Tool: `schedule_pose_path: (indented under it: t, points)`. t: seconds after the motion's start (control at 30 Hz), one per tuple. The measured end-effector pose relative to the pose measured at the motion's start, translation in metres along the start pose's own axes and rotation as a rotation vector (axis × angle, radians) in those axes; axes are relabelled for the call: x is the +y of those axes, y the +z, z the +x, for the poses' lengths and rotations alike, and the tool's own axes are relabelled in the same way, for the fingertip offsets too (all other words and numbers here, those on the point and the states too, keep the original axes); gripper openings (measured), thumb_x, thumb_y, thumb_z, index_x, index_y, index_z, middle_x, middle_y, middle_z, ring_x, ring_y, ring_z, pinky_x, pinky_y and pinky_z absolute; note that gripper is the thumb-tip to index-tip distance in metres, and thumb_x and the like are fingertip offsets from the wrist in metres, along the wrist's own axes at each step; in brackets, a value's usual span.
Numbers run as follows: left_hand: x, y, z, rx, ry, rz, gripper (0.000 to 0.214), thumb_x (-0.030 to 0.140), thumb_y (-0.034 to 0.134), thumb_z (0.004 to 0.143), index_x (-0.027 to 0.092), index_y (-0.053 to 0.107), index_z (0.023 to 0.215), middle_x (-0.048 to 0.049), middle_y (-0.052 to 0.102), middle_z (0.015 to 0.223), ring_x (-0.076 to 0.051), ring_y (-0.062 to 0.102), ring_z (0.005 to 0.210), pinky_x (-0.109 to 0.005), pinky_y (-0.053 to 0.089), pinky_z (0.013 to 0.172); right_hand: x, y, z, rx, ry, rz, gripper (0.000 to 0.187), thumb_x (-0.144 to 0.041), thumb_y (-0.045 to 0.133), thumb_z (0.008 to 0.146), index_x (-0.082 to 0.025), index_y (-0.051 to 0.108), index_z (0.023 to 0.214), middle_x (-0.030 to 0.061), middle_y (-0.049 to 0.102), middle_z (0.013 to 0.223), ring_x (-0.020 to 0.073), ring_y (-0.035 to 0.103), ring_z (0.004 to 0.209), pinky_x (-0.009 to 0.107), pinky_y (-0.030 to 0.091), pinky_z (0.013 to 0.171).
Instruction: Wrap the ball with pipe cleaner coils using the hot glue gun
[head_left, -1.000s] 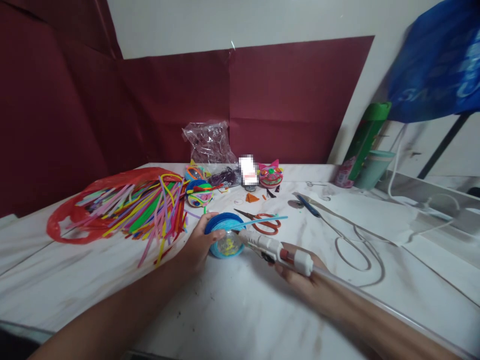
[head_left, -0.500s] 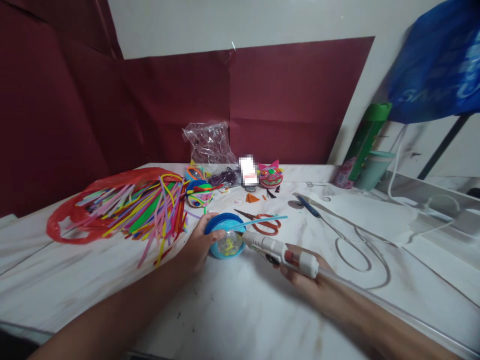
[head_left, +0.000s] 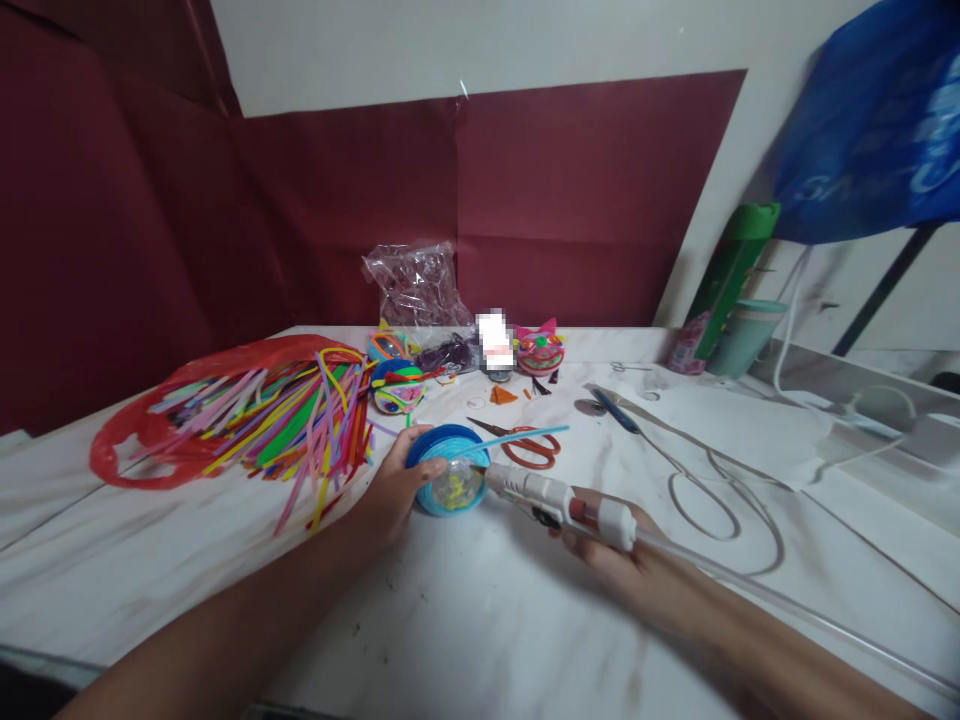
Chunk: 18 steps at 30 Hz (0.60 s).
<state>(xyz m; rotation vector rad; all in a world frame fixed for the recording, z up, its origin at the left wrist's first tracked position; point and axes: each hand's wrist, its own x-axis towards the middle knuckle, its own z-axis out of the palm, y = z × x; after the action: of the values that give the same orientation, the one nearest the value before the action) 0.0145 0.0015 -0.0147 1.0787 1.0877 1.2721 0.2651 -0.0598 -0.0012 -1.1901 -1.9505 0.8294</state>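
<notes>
My left hand (head_left: pixel 409 470) grips the left side of a clear plastic ball (head_left: pixel 456 484) wrapped partly in dark and light blue pipe cleaners. A loose end of the light blue pipe cleaner (head_left: pixel 529 434) sticks out to the right over a pair of scissors (head_left: pixel 534 449) with orange handles. My right hand (head_left: pixel 600 540) is closed round a white hot glue gun (head_left: pixel 551 500), a long clear glue stick (head_left: pixel 750 580) trailing from its back. The gun's nozzle points left and is at the ball's right side; whether it touches cannot be made out.
Left, a red plastic bag (head_left: pixel 120 460) holds many coloured pipe cleaners (head_left: pixel 292 420). Behind are decorated balls (head_left: pixel 540 350), clear wrapping (head_left: pixel 412 285) and orange scraps (head_left: pixel 504 396). A blue-handled tool (head_left: pixel 616 410), a white cable (head_left: pixel 705 510) and a green cup (head_left: pixel 746 340) lie or stand right.
The ball, both hands and the glue gun appear slightly further left, along with the whole view. The grips look the same.
</notes>
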Motion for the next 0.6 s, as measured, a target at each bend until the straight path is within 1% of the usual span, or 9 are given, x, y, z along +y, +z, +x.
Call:
schedule_pose_path:
  t: [0.1, 0.2, 0.33, 0.4, 0.6]
  points:
    - [0.0018, 0.0008, -0.0013, -0.015, 0.003, -0.014, 0.054, 0.030, 0.075, 0.058, 0.023, 0.057, 0.109, -0.0047, 0.066, 0.096, -0.025, 0.063, 0.084, -0.034, 0.048, 0.067, 0.0014, 0.0023, 0.0004, 0.027, -0.026, 0.009, 0.017, -0.033, 0.049, 0.081, -0.018, 0.057, 0.076, 0.0008, 0.054, 0.065, 0.0159, 0.047, 0.060, 0.026, 0.038, 0.052]
    - [0.0022, 0.0015, -0.0015, -0.038, 0.025, -0.042, 0.054, 0.030, 0.076, 0.058, 0.023, 0.057, 0.108, -0.0039, 0.066, 0.095, -0.025, 0.063, 0.087, -0.035, 0.048, 0.074, 0.0018, 0.0033, 0.0006, 0.031, -0.028, 0.019, 0.017, -0.032, 0.049, 0.081, -0.018, 0.057, 0.077, 0.0006, 0.053, 0.065, 0.0155, 0.046, 0.059, 0.026, 0.037, 0.051]
    - [0.0015, 0.0011, -0.0010, -0.032, 0.015, -0.047, 0.053, 0.028, 0.076, 0.060, 0.023, 0.057, 0.109, -0.0040, 0.066, 0.095, -0.025, 0.063, 0.089, -0.036, 0.048, 0.076, -0.0016, 0.0015, 0.0002, 0.034, -0.024, -0.002, 0.017, -0.032, 0.048, 0.081, -0.018, 0.057, 0.075, 0.0001, 0.052, 0.063, 0.0154, 0.046, 0.058, 0.026, 0.037, 0.051]
    - [0.0020, 0.0007, -0.0015, -0.027, 0.033, -0.039, 0.050, 0.027, 0.075, 0.061, 0.023, 0.057, 0.108, -0.0037, 0.066, 0.095, -0.026, 0.063, 0.091, -0.035, 0.047, 0.077, -0.0037, 0.0007, -0.0001, 0.033, -0.030, -0.013, 0.017, -0.031, 0.048, 0.081, -0.019, 0.057, 0.074, -0.0001, 0.051, 0.062, 0.0155, 0.046, 0.058, 0.026, 0.038, 0.050]
    - [0.0032, -0.0008, -0.0033, -0.068, 0.063, -0.032, 0.047, 0.031, 0.075, 0.063, 0.022, 0.057, 0.105, -0.0034, 0.067, 0.092, -0.027, 0.064, 0.091, -0.037, 0.047, 0.079, -0.0032, 0.0019, -0.0004, 0.085, -0.025, -0.050, 0.017, -0.031, 0.049, 0.081, -0.020, 0.060, 0.075, 0.0022, 0.058, 0.065, 0.0188, 0.053, 0.062, 0.028, 0.043, 0.053]
